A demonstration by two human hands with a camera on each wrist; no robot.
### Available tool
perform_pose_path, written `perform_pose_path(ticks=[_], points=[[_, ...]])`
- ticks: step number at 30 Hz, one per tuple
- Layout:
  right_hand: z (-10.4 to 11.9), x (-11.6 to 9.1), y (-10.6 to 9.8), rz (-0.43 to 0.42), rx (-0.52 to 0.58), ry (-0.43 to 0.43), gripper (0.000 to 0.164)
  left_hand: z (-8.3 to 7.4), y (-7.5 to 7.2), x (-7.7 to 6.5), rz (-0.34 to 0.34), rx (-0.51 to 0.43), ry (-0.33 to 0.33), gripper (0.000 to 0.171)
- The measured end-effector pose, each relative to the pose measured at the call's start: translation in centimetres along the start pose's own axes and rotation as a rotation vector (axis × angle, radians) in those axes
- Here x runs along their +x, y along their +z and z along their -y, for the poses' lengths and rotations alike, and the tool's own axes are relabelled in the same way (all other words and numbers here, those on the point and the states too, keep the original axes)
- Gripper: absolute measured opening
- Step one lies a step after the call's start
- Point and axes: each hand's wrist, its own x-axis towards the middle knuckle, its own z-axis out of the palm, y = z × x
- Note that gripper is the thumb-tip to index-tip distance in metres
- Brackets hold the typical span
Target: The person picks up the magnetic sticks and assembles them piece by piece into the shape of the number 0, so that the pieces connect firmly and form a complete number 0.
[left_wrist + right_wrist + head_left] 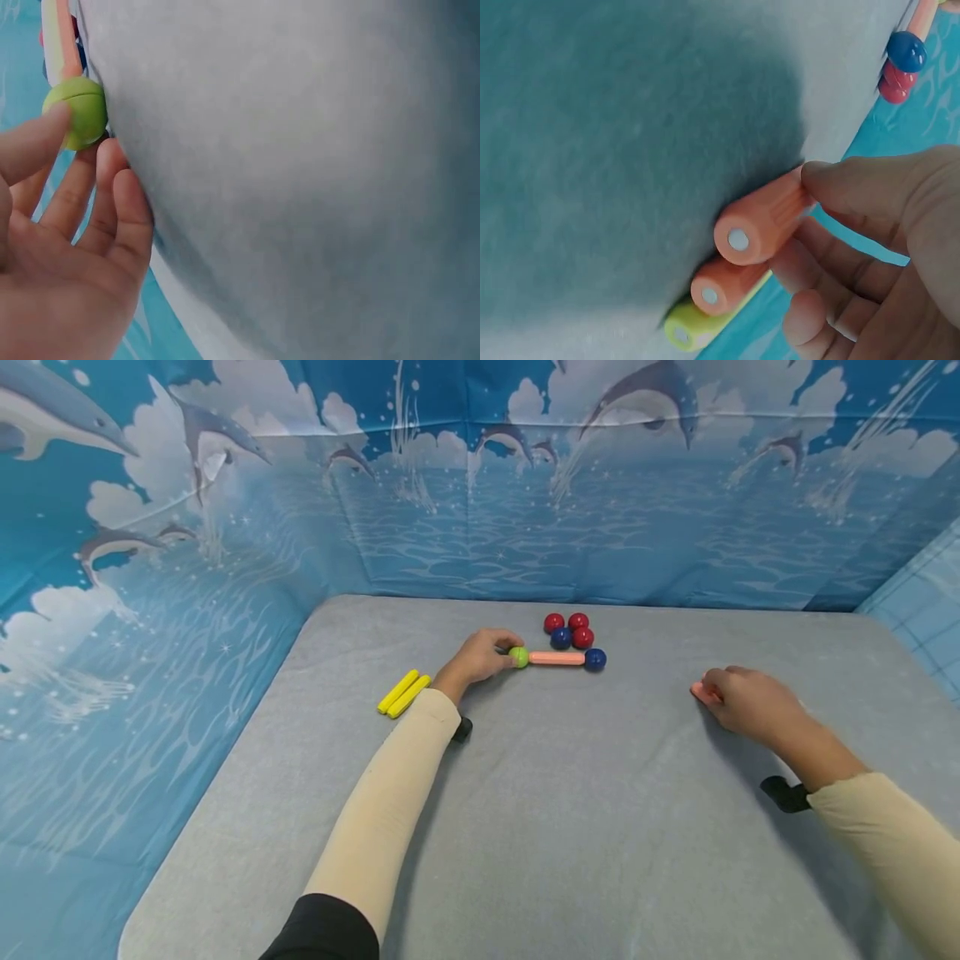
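My left hand [478, 658] pinches a green ball [88, 112] between thumb and fingers. The ball sits at the left end of an orange rod [557, 658], whose right end meets a dark blue ball [595, 660]. Well off to the right, my right hand [752, 703] holds another orange rod [761, 219] by thumb and fingers, its pale round end disc facing the right wrist camera. Alongside lie a second orange rod [721, 285] and a yellow-green rod [692, 324]. In the head view the right hand mostly hides these rods.
Behind the joined rod, three red balls [577, 621] and a blue ball [561, 638] cluster together. Two yellow rods [403, 694] lie left of my left forearm. A grey cloth covers the table [570, 827], and a blue dolphin-print curtain [480, 527] hangs behind it.
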Motion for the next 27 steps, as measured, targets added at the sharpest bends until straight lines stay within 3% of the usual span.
perform_pose_path(ticks=[11,19,22,27], points=[[0.3,0.5,0.2,0.075,0.099,0.023,0.033,0.5,-0.7,0.4,0.060,0.033,0.012,0.039],[0.9,0.6,0.2,0.177,0.209,0.116,0.039,0.3,-1.1,0.7,0.133,0.060,-0.001,0.039],[1.9,0.5,-0.1,0.175,0.311,0.109,0.041,0.2,-1.2,0.7,0.129,0.071,0.009,0.038],[4.9,0.8,-0.3,0.205,0.584,0.093,0.048,0.2,-1.2,0.5,0.091,0.077,0.037,0.036]])
